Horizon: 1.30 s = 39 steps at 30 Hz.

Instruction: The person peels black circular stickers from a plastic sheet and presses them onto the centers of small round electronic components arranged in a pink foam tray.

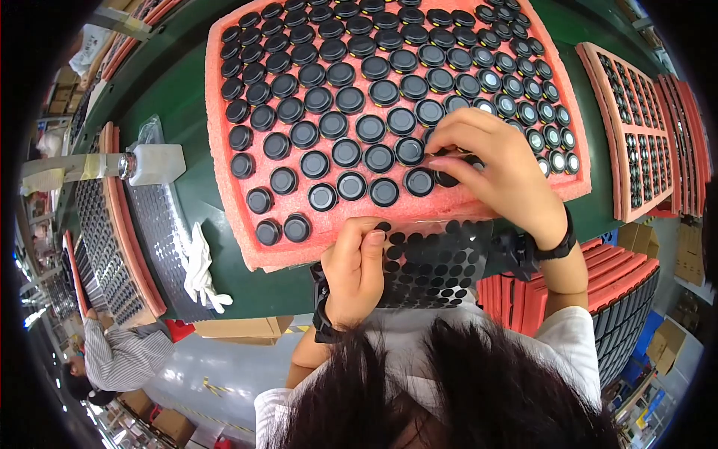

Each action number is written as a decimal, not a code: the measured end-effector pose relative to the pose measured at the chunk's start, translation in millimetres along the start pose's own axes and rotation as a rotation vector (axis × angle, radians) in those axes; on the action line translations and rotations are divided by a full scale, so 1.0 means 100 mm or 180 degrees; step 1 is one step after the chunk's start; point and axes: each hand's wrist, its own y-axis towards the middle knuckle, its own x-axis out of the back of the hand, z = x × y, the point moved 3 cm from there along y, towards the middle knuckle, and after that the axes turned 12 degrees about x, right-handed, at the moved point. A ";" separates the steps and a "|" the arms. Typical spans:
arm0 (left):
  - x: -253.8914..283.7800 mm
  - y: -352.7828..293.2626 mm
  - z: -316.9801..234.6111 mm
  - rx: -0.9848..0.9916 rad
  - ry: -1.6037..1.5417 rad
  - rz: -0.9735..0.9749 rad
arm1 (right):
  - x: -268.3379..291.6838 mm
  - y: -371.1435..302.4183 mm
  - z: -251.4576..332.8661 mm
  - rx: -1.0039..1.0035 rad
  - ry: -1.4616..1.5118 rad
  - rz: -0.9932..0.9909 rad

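Note:
A pink foam tray [232, 202] lies in front of me, filled with rows of round black caps [379, 158]. Toward the right of the tray, several caps have pale, shiny tops [552, 137]. My left hand [355, 262] is closed at the tray's near edge, pinching the corner of a clear sheet dotted with round black stickers [437, 263]. Over the near rows, my right hand [493, 165] has thumb and forefinger drawn together beside a cap. What sits between those fingertips, if anything, is too small to tell. The right palm hides some caps beneath it.
On the green table [262, 288] to the left are a white glove [198, 269], a clear plastic sheet [161, 224] and a white bottle [157, 165]. More filled foam trays [624, 127] stand at right. Stacked pink trays [508, 299] are by my right elbow. Another person [127, 352] is at lower left.

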 end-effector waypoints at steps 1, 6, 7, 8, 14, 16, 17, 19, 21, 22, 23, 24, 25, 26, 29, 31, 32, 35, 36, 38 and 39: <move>0.01 0.00 0.00 0.0051 -0.0016 0.0047 | -0.03 0.04 -0.02 0.0084 -0.0104 0.0187; 0.00 0.01 0.00 -0.0021 0.0020 0.0041 | -0.15 0.11 -0.17 0.0227 0.0018 0.0250; 0.00 0.01 0.00 0.0002 0.0012 0.0033 | -0.16 0.11 -0.18 0.0170 0.0076 0.0228; -0.01 0.02 0.00 -0.0040 0.0001 0.0064 | -0.16 0.11 -0.19 0.0110 0.0133 0.0206; 0.02 0.04 -0.04 -0.0004 -0.0059 0.0287 | -0.16 0.11 -0.20 0.0263 0.0046 0.0199; 0.02 0.05 -0.03 -0.0048 -0.0058 0.0267 | -0.16 0.11 -0.18 0.0200 0.0082 0.0205; 0.02 0.05 -0.03 -0.0110 -0.0051 0.0245 | -0.15 0.12 -0.17 0.0169 0.0100 0.0208; 0.03 0.05 -0.03 -0.0146 -0.0042 0.0207 | -0.13 0.13 -0.08 0.0171 0.0354 0.0200; 0.03 0.06 -0.03 -0.0047 -0.0075 0.0319 | -0.11 0.11 0.03 0.0178 0.0824 0.0147; 0.02 0.06 -0.02 0.0000 -0.0093 0.0377 | -0.14 0.09 0.08 0.0171 0.0836 0.0159; 0.03 0.06 -0.02 0.0017 -0.0093 0.0371 | -0.20 0.07 0.14 0.0107 0.1050 0.0209; 0.03 0.07 -0.03 -0.0005 -0.0057 0.0411 | -0.25 0.05 0.21 0.0033 0.1246 0.0243; 0.03 0.08 -0.04 -0.0028 -0.0021 0.0450 | -0.28 0.05 0.24 -0.0039 0.1442 0.0277; 0.04 0.08 -0.05 -0.0053 0.0016 0.0488 | -0.30 0.06 0.25 -0.0048 0.1438 0.0271; 0.05 0.09 -0.05 0.0107 -0.0102 0.0596 | -0.32 0.07 0.26 0.0049 0.1524 0.0108; 0.05 0.09 -0.03 0.0185 -0.0164 0.0639 | -0.34 0.07 0.25 0.0082 0.1497 0.0115; 0.05 0.09 -0.02 0.0123 -0.0177 0.0602 | -0.34 0.07 0.25 0.0112 0.1475 0.0118; 0.04 0.07 -0.01 -0.0004 -0.0205 0.0531 | -0.34 0.06 0.28 0.0113 0.1395 0.0126; 0.05 0.06 -0.02 0.0040 -0.0194 0.0515 | -0.34 0.05 0.29 0.0083 0.1340 0.0124; 0.05 0.05 -0.02 0.0127 -0.0171 0.0481 | -0.34 0.05 0.31 0.0051 0.1279 0.0114; 0.04 0.06 -0.01 0.0128 -0.0165 0.0487 | -0.34 0.05 0.29 0.0042 0.1275 0.0142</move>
